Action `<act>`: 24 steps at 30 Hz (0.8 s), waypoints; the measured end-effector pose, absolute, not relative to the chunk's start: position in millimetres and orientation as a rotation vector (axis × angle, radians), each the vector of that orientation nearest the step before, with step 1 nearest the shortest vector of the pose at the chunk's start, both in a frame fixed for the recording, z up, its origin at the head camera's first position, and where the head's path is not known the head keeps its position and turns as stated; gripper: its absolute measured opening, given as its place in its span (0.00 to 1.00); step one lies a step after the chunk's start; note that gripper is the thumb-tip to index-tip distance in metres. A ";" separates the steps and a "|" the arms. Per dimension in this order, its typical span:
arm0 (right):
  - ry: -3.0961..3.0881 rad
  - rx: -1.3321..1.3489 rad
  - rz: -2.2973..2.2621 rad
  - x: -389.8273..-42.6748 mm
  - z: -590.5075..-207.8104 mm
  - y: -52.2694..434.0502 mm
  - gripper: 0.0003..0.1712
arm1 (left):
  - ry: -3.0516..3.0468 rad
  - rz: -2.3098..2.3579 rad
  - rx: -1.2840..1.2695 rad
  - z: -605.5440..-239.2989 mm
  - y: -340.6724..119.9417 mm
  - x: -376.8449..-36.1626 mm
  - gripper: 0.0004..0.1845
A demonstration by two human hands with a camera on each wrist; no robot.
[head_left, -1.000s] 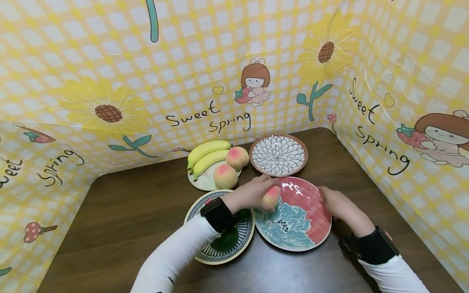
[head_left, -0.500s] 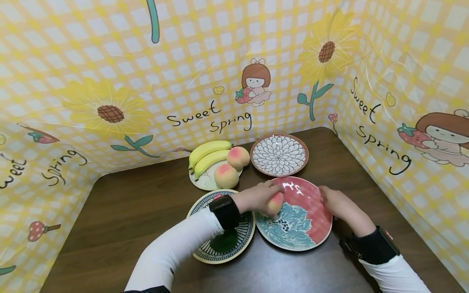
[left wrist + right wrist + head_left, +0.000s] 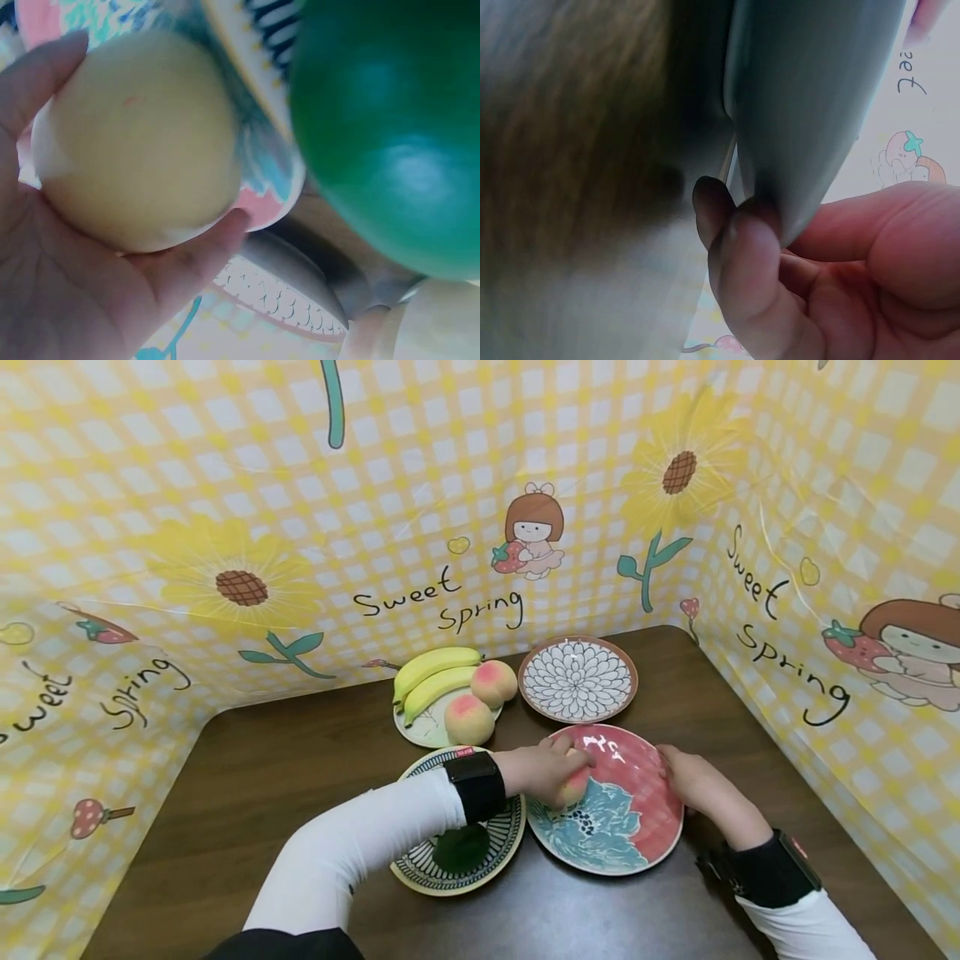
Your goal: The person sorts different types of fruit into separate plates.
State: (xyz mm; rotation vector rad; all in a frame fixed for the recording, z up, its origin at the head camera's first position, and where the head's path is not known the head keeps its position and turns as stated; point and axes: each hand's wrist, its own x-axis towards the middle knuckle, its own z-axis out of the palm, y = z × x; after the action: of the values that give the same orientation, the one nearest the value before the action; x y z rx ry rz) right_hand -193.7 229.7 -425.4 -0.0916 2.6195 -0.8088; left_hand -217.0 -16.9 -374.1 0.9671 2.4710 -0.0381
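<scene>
Pink and teal glaze marks the flowered plate (image 3: 637,810) at lower centre of the head view, where my left hand (image 3: 543,770) curls around a peach (image 3: 573,787) over the plate's left side, while my right hand (image 3: 693,779) rests at the plate's right rim. Just left of it, under my left forearm, sits a striped plate (image 3: 420,868) with a green fruit (image 3: 461,847) on it; further up the frame, a pale plate (image 3: 423,731) carries two bananas (image 3: 435,672) and two more peaches (image 3: 468,718), and a white-petalled plate (image 3: 577,680) stands to its right, all on the dark wooden desk (image 3: 285,777). From the left wrist, my left hand (image 3: 67,292) cups the pale peach (image 3: 139,139) at upper left, thumb and fingers wrapped about it, with the green fruit (image 3: 390,127) filling the upper right. From the right wrist, my right hand (image 3: 817,277) at lower right pinches the flowered plate's grey underside (image 3: 802,90) at its edge, fingertips (image 3: 746,240) curled beneath.
</scene>
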 end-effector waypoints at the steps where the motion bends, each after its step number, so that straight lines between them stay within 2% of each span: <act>1: 2.616 -0.088 -0.810 -194.0 -426.4 230.2 0.27 | 2.476 -0.042 0.966 -374.4 -16.9 -216.2 0.41; 13: 2.613 -0.081 -0.809 -192.7 -423.2 230.2 0.27 | 2.470 0.056 0.969 -367.2 -22.6 -218.7 0.48; 18: 2.640 -0.128 -0.837 -190.0 -425.9 228.8 0.25 | 2.630 0.146 0.977 -347.3 -41.1 -231.4 0.45; 21: 2.656 -0.151 -0.842 -188.9 -426.4 229.0 0.25 | 2.773 0.223 0.859 -331.5 -61.5 -244.1 0.45; 24: 2.656 -0.144 -0.846 -189.0 -425.2 229.3 0.25 | 2.882 0.296 0.620 -322.5 -85.5 -256.7 0.50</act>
State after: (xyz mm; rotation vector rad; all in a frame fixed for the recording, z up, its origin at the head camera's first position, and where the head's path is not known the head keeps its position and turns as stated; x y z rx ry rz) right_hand -189.0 229.3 -425.2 -0.1437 2.6559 -0.8456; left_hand -256.7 -85.5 -322.5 0.6199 2.8820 0.2962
